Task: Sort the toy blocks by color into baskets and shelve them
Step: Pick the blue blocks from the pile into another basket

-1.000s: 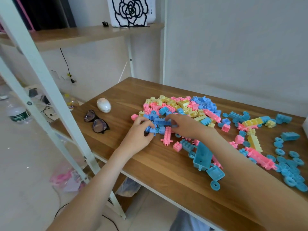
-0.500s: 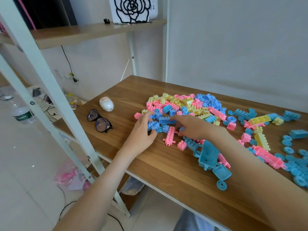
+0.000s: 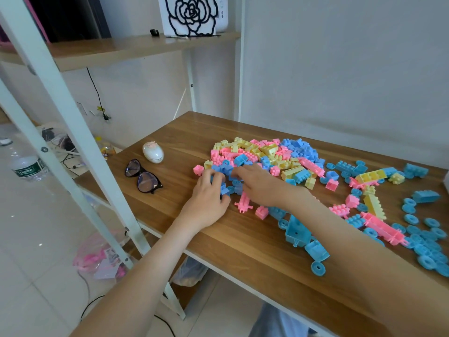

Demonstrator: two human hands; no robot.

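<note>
The blue blocks (image 3: 226, 181) lie between both hands, the left hand (image 3: 206, 199) curled round them, the right hand (image 3: 263, 187) touching them with straight, together fingers.

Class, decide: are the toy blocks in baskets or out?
Out. The toy blocks lie loose on the table, pink, yellow and blue mixed together.

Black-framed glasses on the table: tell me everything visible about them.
The black-framed glasses look like dark plastic, with two large rounded lenses tinted slightly purple. They lie on the brown wooden table near its left edge, beside the white egg-shaped object without touching it. Only the table touches them. Whether the arms are folded cannot be told.
</note>
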